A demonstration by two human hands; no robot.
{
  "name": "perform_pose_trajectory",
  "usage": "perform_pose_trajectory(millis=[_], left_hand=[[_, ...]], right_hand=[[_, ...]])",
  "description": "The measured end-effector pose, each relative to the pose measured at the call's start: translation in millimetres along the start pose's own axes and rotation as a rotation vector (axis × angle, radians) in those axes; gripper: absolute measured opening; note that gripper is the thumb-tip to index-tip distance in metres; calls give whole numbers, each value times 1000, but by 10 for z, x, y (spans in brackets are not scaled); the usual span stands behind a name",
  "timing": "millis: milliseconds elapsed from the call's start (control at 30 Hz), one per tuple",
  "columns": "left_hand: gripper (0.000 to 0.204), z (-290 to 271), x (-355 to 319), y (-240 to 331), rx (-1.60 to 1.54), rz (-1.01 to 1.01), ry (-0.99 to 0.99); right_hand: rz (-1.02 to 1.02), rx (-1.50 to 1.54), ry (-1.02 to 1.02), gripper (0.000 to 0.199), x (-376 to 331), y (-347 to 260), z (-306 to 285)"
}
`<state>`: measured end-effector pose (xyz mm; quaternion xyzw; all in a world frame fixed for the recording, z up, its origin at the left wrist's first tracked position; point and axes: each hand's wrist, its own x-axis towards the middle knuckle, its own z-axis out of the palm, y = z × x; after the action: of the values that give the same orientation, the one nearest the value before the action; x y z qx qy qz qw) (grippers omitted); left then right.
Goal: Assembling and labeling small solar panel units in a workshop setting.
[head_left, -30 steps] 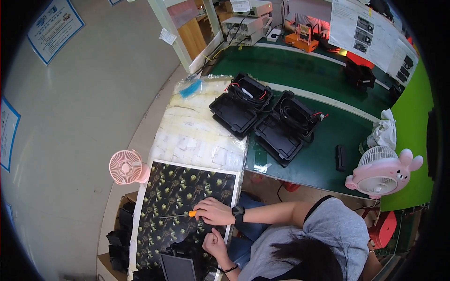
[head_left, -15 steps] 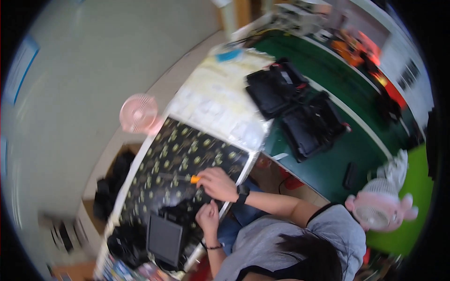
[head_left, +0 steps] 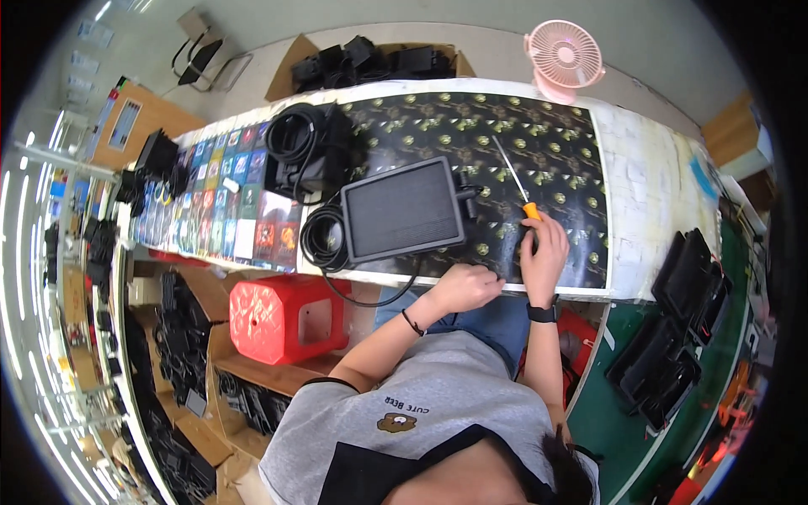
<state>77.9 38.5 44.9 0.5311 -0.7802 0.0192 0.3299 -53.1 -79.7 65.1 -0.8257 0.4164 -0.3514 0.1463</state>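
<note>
My right hand (head_left: 545, 251) is closed round the orange handle of a screwdriver (head_left: 530, 209), whose long thin shaft points away across the dark patterned table mat (head_left: 404, 130). My left hand (head_left: 465, 288) rests at the table's near edge with its fingers curled together; whatever they may hold is hidden. To the left of the hands lies a black rectangular device (head_left: 402, 210) with a flat ribbed face and a raised rim. A black cable (head_left: 323, 240) is coiled beside it and loops down over the table edge.
Behind the device stand more black units with coiled cable (head_left: 295, 139). A pink fan (head_left: 566, 55) is at the far edge. Black cases (head_left: 655, 362) lie on the green bench (head_left: 602, 396) at right. Below the table at left are a red stool (head_left: 286, 320) and cartons (head_left: 202, 433) of black parts.
My view has swung round, bringing the table square in front and the red stool and cartons into sight. The screwdriver is still in my right hand, and my left hand stays curled.
</note>
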Motion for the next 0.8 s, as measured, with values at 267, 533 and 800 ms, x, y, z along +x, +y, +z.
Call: perform_pose_trajectory(millis=[267,533,800], left_hand=[[31,-1088,51,134,388,85,419],[20,-1592,-179,-387,-247,-639,869],[69,-1401,-261,-450,-493,-893,786]], right_hand=[[107,139,22,22,-89,104,25],[300,387,138,24,-116,102,4],[376,624,244,31,-137,164,25]])
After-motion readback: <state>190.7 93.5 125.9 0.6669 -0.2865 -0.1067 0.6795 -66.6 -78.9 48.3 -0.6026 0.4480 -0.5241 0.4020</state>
